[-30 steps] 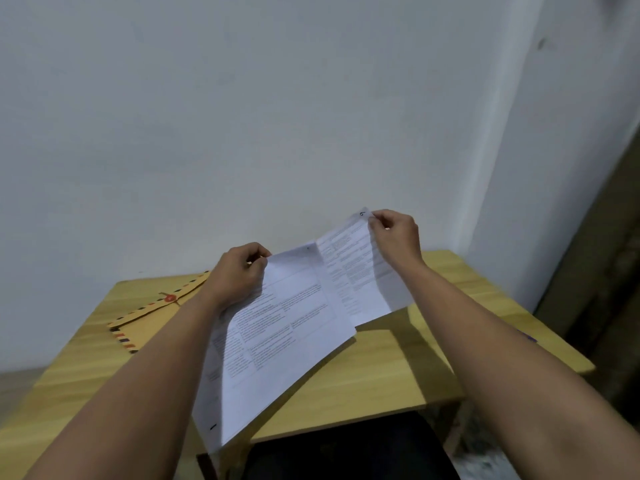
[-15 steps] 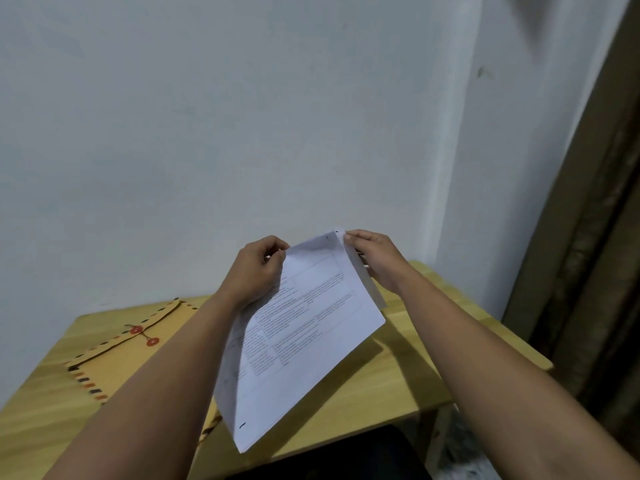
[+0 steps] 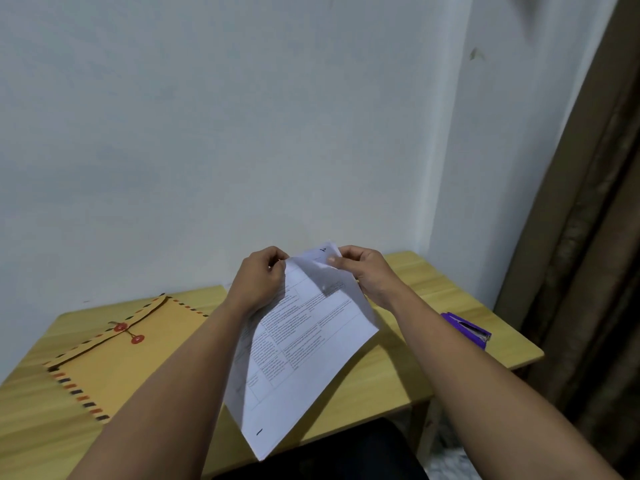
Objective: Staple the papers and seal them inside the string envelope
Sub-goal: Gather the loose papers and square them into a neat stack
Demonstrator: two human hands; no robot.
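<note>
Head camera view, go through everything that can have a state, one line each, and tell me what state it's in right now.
papers: held in the air above the table, top edge pinched by both hands, sheets overlapped
left hand: grip shut on the papers' top left
right hand: grip shut on the papers' top right
string envelope: flat on the table, flap down over the body
stapler: lying on the table, untouched, partly behind the right forearm

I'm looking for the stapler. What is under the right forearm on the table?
A purple stapler lies on the table, showing just beyond the right forearm. Its near end is covered by the arm, so its full shape cannot be seen.
</note>
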